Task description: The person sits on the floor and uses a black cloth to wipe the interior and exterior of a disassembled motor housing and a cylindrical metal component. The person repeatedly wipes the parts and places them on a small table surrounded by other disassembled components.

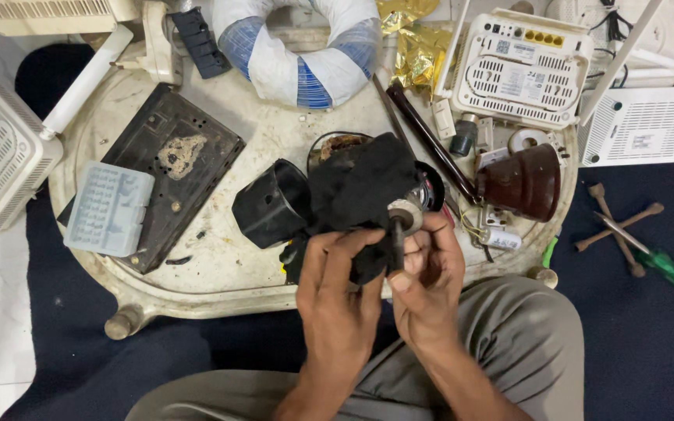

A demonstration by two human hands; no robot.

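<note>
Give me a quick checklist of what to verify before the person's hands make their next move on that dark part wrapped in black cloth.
1. Left hand grips the black cloth: ok.
2. Right hand pinches the dark metal shaft: ok.
3. Grey round end piece uncovered by cloth: ok.
4. Black plastic cup-shaped housing rests on the round white tray: ok.
5. Green-handled screwdriver within reach: cannot tell.
6. Shaft undamaged: cannot tell.
</note>
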